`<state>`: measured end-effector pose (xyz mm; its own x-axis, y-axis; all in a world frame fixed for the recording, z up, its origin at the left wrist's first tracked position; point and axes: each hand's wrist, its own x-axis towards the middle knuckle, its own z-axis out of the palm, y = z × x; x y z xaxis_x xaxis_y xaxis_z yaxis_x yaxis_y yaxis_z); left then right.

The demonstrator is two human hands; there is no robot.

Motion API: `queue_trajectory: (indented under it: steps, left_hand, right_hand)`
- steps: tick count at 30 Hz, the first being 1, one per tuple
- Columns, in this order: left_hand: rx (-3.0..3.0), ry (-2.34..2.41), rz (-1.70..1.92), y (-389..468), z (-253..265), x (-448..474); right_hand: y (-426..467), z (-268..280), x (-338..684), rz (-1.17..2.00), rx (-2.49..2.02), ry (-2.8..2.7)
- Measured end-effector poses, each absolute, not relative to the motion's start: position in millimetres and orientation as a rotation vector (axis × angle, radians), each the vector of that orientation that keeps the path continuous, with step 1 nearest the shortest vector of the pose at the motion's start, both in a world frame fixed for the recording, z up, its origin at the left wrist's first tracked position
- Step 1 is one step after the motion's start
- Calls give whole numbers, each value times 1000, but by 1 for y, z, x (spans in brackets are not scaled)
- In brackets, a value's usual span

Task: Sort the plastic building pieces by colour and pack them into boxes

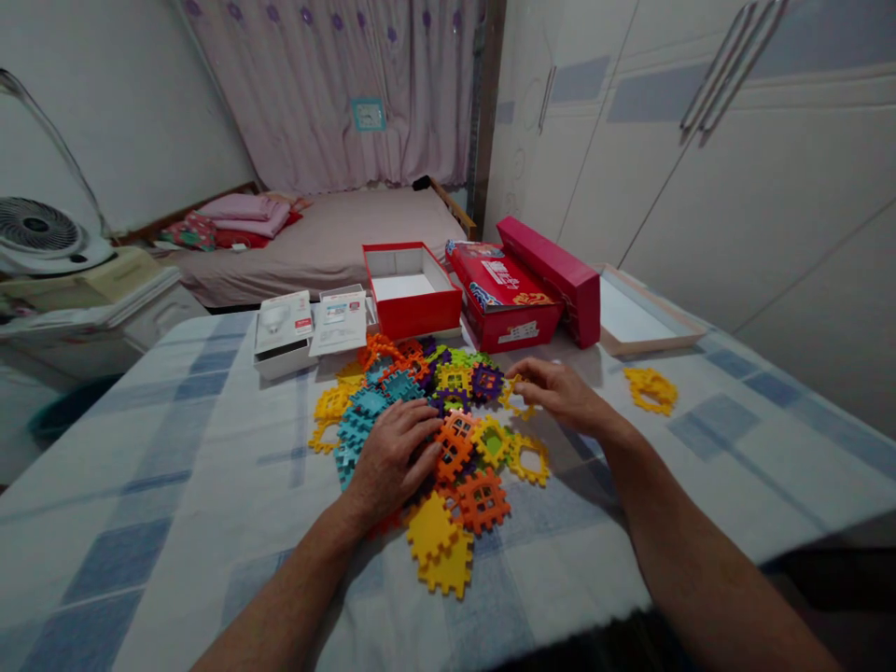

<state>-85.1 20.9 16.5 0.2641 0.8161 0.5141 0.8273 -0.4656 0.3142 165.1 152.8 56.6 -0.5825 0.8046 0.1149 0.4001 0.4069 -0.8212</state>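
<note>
A heap of interlocking plastic building tiles in several colours lies on the table before me. My left hand (398, 455) rests on the heap with its fingers stretched out, between blue tiles (357, 420) and an orange window tile (456, 446). At the heap's right edge, the thumb and fingers of my right hand (556, 392) are closed on a yellow frame tile (516, 399). Just below it lies another yellow frame tile (530, 460). Solid yellow tiles (445, 560) overlap at the near edge. Farther right, a small stack of yellow frame tiles (651, 390) sits apart.
Behind the heap stand an open red box (418, 322), a printed red box (514, 327) with a long pink-red box (553, 280) leaning on it, and a shallow tray (651, 347). White small boxes (284, 350) stand at left. A checked cloth (175, 448) covers the table.
</note>
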Motion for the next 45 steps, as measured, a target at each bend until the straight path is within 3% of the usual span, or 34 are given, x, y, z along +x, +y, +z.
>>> queue_trajectory:
  steps: [3, 10, 21, 36, 45]
  left_hand:
    - [-2478, -1610, -993, 21, 18, -85]
    - [-2480, -1614, -973, 21, 16, -86]
    - [-2498, -1609, -956, 23, 14, -88]
    - [-2492, -1593, -972, 24, 16, -88]
    - [-2493, -1573, -963, 25, 15, -90]
  right_hand:
    - [146, 66, 165, 1365, -774, -2252]
    - [134, 54, 151, 1025, -759, -2636]
    - [136, 73, 166, 1118, -740, -2615]
    - [120, 54, 154, 854, -771, -2620]
    - [113, 73, 183, 1368, -954, -2041]
